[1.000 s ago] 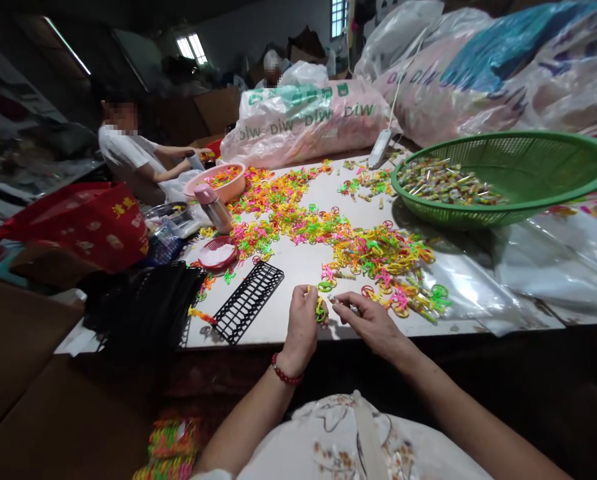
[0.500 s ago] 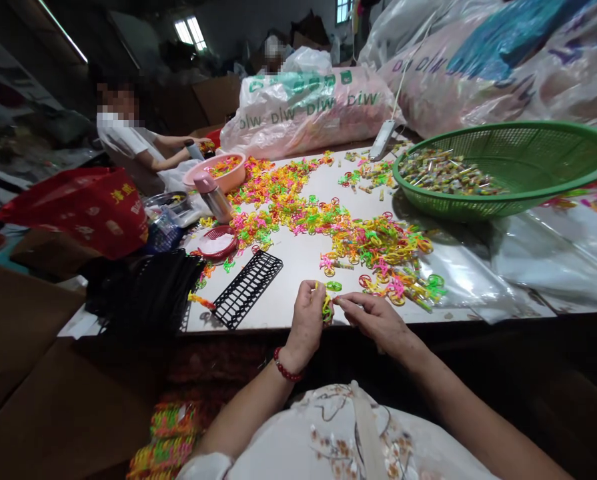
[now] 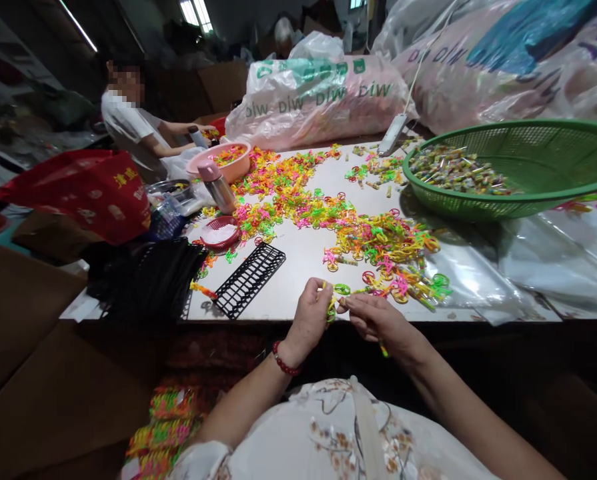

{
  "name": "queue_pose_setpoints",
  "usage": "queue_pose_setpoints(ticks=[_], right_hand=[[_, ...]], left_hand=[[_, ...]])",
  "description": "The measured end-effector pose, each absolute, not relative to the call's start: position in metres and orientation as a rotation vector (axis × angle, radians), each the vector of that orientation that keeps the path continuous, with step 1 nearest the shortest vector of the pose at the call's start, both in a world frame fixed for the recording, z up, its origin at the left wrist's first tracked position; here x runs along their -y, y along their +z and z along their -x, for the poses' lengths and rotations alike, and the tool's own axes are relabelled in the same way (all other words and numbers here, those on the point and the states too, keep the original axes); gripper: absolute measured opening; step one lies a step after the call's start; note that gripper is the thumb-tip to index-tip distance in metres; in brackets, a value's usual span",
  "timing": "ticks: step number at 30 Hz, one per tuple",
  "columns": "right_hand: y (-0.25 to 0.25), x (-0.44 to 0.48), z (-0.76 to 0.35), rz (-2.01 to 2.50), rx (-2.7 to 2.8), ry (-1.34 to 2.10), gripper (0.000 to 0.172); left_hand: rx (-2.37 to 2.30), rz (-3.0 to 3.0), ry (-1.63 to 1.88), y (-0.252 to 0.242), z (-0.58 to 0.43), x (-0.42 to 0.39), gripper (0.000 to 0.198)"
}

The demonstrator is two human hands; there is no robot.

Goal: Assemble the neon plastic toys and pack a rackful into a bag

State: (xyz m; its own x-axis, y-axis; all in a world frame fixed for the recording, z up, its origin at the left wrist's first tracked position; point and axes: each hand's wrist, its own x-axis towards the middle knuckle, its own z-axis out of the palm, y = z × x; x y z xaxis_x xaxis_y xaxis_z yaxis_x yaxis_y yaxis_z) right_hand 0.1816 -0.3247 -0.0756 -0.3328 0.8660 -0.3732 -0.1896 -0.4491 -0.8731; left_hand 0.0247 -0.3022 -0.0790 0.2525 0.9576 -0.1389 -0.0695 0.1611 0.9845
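Observation:
At the table's front edge, my left hand [image 3: 309,315] pinches a small yellow-green plastic piece [image 3: 331,311] between thumb and fingers. Close beside it on the right, my right hand [image 3: 381,322] has its fingers closed on a small tube, whose yellow-green end [image 3: 383,349] pokes out below the palm. The fingertips of both hands nearly meet at the plastic piece. Just beyond them lies a green wheel-shaped piece [image 3: 342,289]. A heap of bright plastic pieces [image 3: 378,243] spreads behind my hands. A black plastic rack [image 3: 251,280] lies to the left.
A green basket [image 3: 538,200] holding small patterned tubes stands at the right. Stacked black racks [image 3: 143,280], a red dish [image 3: 234,235] and a pink-lidded bottle [image 3: 218,187] are at the left. A co-worker [image 3: 133,130] sits beyond a pink basin [image 3: 243,165]. Large plastic bags [image 3: 323,110] line the back.
My right hand has turned slightly, and the tube's yellow-green end now shows beneath it. My left hand keeps its pinch. The whole view has shifted a little.

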Motion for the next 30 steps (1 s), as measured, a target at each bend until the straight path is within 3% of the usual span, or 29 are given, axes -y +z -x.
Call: queue_pose_setpoints(ticks=[8,18,21,24,26,30], right_hand=[[-0.077,0.327,-0.181,1.198,1.253,1.701,0.045],[-0.084,0.308,-0.181,1.343,1.754,1.131,0.042],[-0.084,0.289,-0.205,1.504,1.775,0.696,0.037],[-0.080,0.274,-0.232,1.614,1.608,0.249,0.044],[-0.075,0.274,-0.240,1.672,1.465,0.344,0.039],[-0.072,0.294,-0.217,1.414,1.045,1.323,0.037]], left_hand=[[-1.244,-1.429,1.009,-0.078,-0.023,0.299,0.022],[-1.270,-1.444,0.989,-0.094,-0.030,0.276,0.027],[-1.317,-1.540,0.941,-0.088,-0.028,0.250,0.033],[-1.525,-1.649,1.027,-0.081,-0.010,0.210,0.027],[-1.764,-1.766,1.029,-0.078,0.008,0.180,0.014],[-2.187,-1.749,0.871,-0.078,0.041,0.128,0.017]])
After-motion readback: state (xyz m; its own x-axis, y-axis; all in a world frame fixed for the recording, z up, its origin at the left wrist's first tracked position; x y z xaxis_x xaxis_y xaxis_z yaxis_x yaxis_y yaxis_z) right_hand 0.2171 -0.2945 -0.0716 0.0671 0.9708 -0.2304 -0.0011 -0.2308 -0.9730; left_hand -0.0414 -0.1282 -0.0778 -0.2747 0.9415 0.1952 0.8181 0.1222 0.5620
